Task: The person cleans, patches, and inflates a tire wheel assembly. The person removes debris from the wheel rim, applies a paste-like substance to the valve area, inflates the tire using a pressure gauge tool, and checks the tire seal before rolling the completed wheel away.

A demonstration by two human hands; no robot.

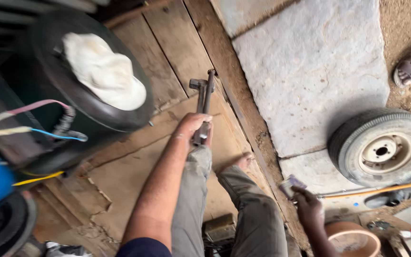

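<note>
Over the wooden boards, the left hand clamps a metal tool; the right hand grips a small pad.

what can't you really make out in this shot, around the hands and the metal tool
- Head view: the left hand wraps the metal tool, hiding its middle; its lower end is lost against the trouser leg.
- The right hand holds a small flat object, too blurred to identify.
- The black tyre with a white cloth is motion-blurred.
- The bowl is cut off by the bottom edge.
</note>
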